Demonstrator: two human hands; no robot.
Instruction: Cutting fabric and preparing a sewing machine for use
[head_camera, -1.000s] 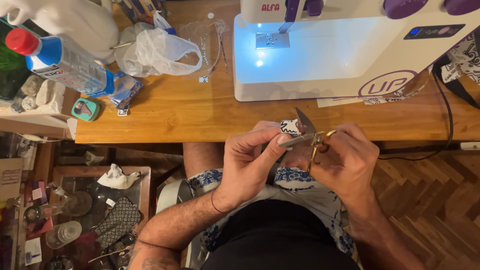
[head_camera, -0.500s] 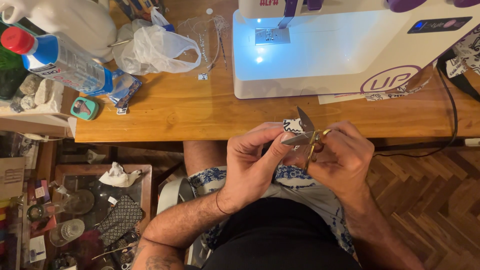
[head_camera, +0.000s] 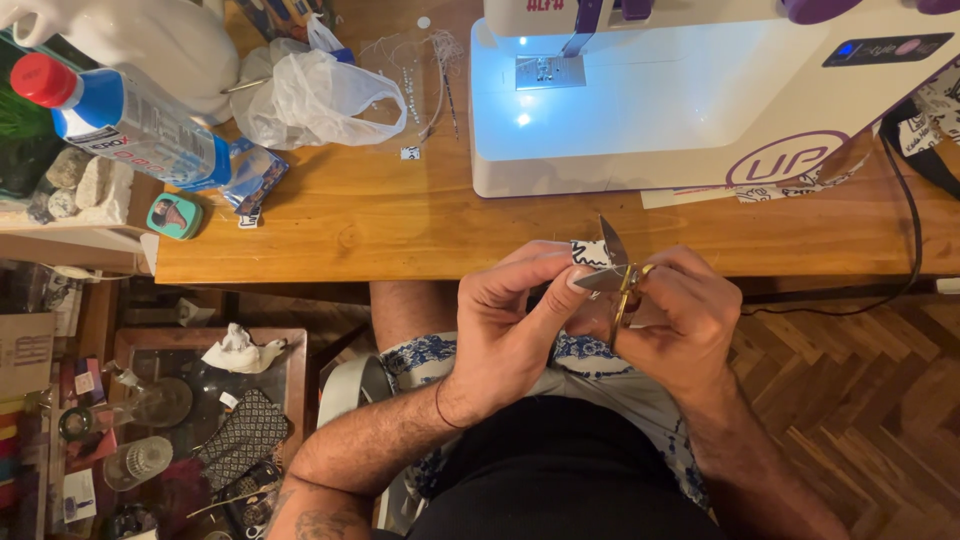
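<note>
Scissors (head_camera: 618, 268) slightly lowered since before, blades beside fabric scrap (head_camera: 590, 254) between fingers (head_camera: 560, 290).

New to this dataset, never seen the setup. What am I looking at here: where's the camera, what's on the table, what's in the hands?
There is no robot. One camera sits on a person's head and looks down at their own two bare hands, held over their lap at the near edge of a wooden table. The left hand pinches a small piece of black-and-white patterned fabric. The right hand holds small gold-handled scissors, blades open at the fabric. On the table stand a white sewing machine with its lamp lit, a thin plastic bag, a blue bottle with a red cap lying on its side, and a small teal tin.
</note>
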